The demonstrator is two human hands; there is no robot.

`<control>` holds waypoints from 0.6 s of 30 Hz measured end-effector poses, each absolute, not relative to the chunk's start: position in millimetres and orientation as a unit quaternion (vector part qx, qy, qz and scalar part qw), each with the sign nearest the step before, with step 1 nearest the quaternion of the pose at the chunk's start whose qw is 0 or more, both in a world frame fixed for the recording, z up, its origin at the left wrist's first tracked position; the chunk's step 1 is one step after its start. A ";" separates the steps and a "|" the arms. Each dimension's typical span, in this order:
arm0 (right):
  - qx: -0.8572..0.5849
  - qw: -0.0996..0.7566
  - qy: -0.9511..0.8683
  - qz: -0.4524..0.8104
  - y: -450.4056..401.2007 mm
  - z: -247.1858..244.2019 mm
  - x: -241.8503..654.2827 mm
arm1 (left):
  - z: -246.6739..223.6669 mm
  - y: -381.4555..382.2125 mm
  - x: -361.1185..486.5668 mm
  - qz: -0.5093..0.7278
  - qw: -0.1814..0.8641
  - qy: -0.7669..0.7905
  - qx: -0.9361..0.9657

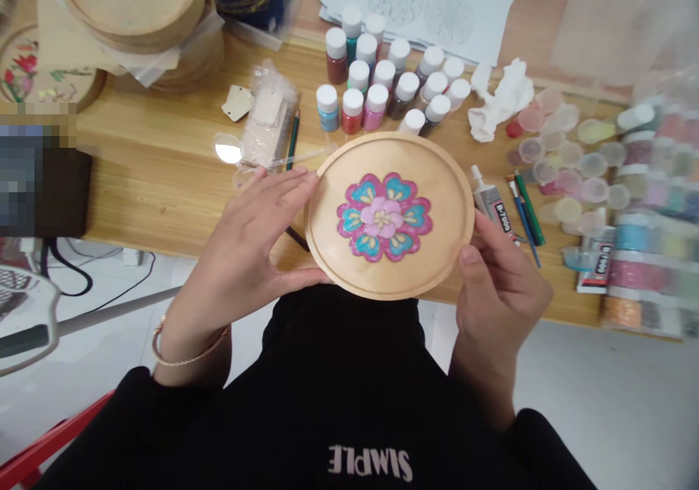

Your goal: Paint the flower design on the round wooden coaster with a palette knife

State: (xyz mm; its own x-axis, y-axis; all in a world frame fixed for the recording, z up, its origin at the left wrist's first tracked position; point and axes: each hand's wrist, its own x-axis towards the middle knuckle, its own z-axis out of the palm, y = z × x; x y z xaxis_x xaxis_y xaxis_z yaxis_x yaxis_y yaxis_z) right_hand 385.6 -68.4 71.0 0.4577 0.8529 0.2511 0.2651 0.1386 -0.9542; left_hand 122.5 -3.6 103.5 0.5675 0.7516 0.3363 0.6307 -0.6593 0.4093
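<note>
Between my two hands is a round wooden plate with a raised rim. A painted flower in magenta, blue and lilac with a glittery look covers its middle. My left hand has the plate's left edge between the thumb below and the fingers above. At the right edge, my right hand pinches the rim, thumb on top and fingers partly behind. The plate is lifted over the front edge of the table, its painted face toward me.
Several white-capped paint bottles stand behind the plate. Right of it lie a glue tube, brushes, crumpled tissue and small plastic cups. Stacked wooden plates and bubble wrap sit on the left. Patterned sheets lie at the back.
</note>
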 end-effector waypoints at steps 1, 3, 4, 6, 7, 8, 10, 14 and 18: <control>-0.612 0.597 -0.456 0.248 -68.6 71.1 385.7 | 103.2 -3.5 122.2 0.245 0.125 0.395 0.876; -0.622 0.590 -0.449 0.254 -69.2 71.5 385.3 | 103.0 -3.3 121.1 0.241 0.131 0.398 0.876; -0.627 0.585 -0.446 0.255 -69.6 71.6 385.0 | 103.1 -3.3 120.6 0.239 0.134 0.399 0.875; -0.635 0.577 -0.444 0.259 -70.2 71.9 384.4 | 103.4 -3.2 119.8 0.233 0.141 0.401 0.874; -0.638 0.574 -0.443 0.261 -70.4 71.9 384.2 | 103.5 -3.2 119.6 0.233 0.143 0.401 0.875; -0.640 0.572 -0.441 0.262 -70.6 72.0 384.1 | 103.6 -3.2 119.6 0.233 0.143 0.399 0.875; -0.644 0.571 -0.433 0.266 -70.8 71.9 384.0 | 103.6 -3.2 119.8 0.233 0.141 0.397 0.876; -0.651 0.568 -0.424 0.271 -70.9 71.2 384.5 | 103.2 -3.9 119.6 0.220 0.153 0.410 0.872; -0.645 0.573 -0.429 0.268 -70.7 70.2 384.4 | 103.5 -4.3 118.5 0.218 0.164 0.413 0.869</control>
State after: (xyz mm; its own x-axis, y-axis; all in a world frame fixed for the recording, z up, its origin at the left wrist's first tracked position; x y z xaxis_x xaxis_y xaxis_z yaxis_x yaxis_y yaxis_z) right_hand 384.4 -70.7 70.2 0.4879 0.8605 0.1469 0.2472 0.0252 -0.9686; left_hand 118.5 -4.3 103.5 0.5644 0.7887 0.2438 0.6458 -0.6058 0.4648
